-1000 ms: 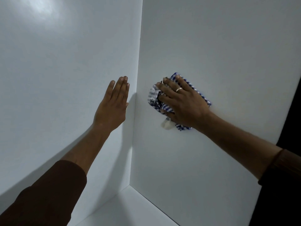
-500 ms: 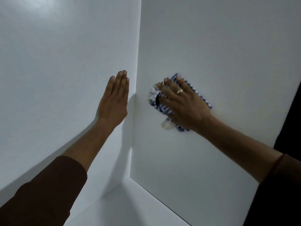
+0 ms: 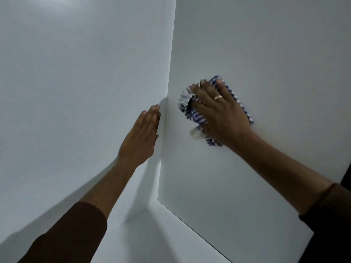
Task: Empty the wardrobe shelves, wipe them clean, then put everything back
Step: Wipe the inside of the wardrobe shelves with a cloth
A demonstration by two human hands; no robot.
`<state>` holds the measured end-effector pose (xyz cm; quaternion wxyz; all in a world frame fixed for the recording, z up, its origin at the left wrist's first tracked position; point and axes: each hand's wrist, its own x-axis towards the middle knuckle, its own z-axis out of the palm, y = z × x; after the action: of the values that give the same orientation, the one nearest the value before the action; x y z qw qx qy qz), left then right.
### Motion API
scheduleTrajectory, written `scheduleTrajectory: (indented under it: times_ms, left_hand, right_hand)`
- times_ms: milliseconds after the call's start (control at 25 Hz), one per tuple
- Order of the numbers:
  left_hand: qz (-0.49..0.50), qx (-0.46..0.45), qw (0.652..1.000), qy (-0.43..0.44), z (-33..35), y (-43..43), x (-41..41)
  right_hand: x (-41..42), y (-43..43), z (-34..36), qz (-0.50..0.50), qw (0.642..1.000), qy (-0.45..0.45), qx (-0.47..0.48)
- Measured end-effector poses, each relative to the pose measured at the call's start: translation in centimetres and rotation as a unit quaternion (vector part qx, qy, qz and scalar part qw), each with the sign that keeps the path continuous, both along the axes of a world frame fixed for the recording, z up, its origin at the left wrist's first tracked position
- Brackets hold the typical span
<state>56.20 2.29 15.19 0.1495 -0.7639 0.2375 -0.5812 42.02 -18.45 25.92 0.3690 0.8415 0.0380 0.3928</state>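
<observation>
A brown sleeve (image 3: 62,238) came in from the lower left, cut off by the frame. The left hand (image 3: 139,137) lay flat, fingers straight, on the white left panel (image 3: 76,82) near the corner. Below, one shelf (image 3: 152,242) showed. The right hand (image 3: 221,114), wearing one ring (image 3: 218,97), pressed one blue-striped cloth (image 3: 191,112) against the right panel (image 3: 266,44), fingers spread, hiding most of the cloth.

No readable text, labels, numbers or signs anywhere.
</observation>
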Motion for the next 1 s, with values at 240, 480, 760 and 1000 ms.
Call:
scheduleTrajectory:
  times_ms: [240,480,760,1000]
  left_hand:
    - [0.002,0.012,1.000,-0.012,-0.1,0.1,0.1]
    - [-0.037,-0.010,0.999,0.009,0.0,0.0,0.0]
    - [-0.020,0.004,1.000,-0.007,-0.2,0.1,0.5]
    - [-0.013,0.010,1.000,0.001,-0.1,0.1,0.4]
  right_hand:
    - [-0.2,1.4,-16.8,-0.039,0.958,0.235,-0.161]
    - [4.7,2.1,-3.1,-0.067,0.993,0.038,-0.092]
    - [3.4,2.6,-22.5,-0.042,0.956,0.248,-0.152]
    - [5.2,2.5,-17.5,-0.031,0.981,0.166,-0.092]
